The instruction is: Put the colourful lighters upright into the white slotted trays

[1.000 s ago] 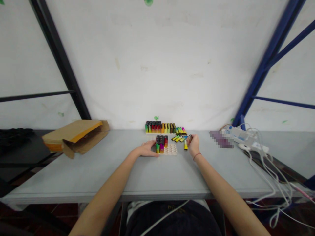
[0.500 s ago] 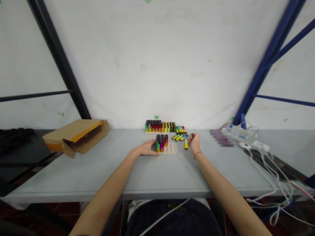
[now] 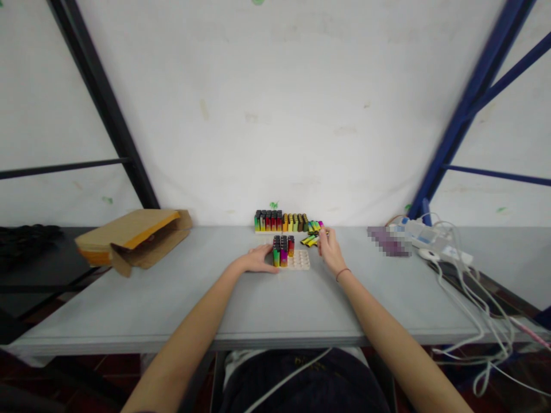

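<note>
A white tray (image 3: 300, 262) with round sockets lies mid-table, and several coloured lighters (image 3: 282, 250) stand in its left part. My left hand (image 3: 257, 261) lies flat on the table against the tray's left edge, fingers stretched out. My right hand (image 3: 329, 250) hovers just right of the tray, over a loose pile of yellow, green and pink lighters (image 3: 310, 240). Its fingers are pinched together at the pile, apparently round a lighter that I can barely make out. Behind the tray, a full row of upright lighters (image 3: 282, 221) stands against the wall.
A torn cardboard box (image 3: 131, 239) lies at the left of the grey table (image 3: 172, 298). White power strips and tangled cables (image 3: 447, 255) fill the right side and hang over the edge. A black frame (image 3: 103, 109) slants on the left and a blue one (image 3: 469, 109) on the right.
My right hand has shifted left, from beside the loose lighters to over them, and now covers the yellow lighter that lay apart. My left hand and the tray have not moved.
</note>
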A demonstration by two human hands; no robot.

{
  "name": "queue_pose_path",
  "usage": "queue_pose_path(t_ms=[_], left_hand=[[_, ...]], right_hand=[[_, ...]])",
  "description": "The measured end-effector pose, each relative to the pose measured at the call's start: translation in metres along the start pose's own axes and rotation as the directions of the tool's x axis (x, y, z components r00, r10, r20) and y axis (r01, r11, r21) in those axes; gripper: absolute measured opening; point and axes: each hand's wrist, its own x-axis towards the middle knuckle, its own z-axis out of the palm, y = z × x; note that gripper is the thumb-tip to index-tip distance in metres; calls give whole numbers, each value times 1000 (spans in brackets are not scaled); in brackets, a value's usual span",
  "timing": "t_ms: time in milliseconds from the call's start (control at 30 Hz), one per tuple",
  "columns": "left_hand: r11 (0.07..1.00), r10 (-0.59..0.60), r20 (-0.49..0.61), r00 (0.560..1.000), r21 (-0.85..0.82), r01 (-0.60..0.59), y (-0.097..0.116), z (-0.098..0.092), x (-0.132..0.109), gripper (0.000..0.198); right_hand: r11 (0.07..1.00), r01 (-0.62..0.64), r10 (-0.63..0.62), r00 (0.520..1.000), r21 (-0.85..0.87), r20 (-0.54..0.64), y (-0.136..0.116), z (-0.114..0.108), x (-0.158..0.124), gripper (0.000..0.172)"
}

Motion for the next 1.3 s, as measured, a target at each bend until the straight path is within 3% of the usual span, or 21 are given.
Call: queue_pose_path(t_ms=[100,167,433,667,900,1133,1300], left_hand=[[1000,13,-8,1000,-4,-13,0,0,0,90],[1000,11,-8,1000,-2,-11,-1,1,1,89],[1000,22,-21,1000,-2,-22,-4,4,2,87],[1000,10,-26,1000,-9,-10,-4,4,1,86],[1000,8,-10,1000,3,-8,-6,5,2,87],[1000,1,-11,1000,9,-1,-4,4,2,89],[1000,5,-12,1000,3,-5,-3,4,2,89]], right_hand=[[971,230,-223,970,-67,95,-4,8,-3,32],[945,310,-293,944,-108,150,-6,12,-5,31],[929,312,-268,937,-198,223,-15,19,-15,35],[862,467,-426,879,-198,216,-12,23,-13,29],[935,330,-303,933,-127,193,-10,26,-15,30],[901,389,-318,893,-191,319,-10,28,-21,30],[781,537,-424,830,-317,362,-16,27,-22,30]])
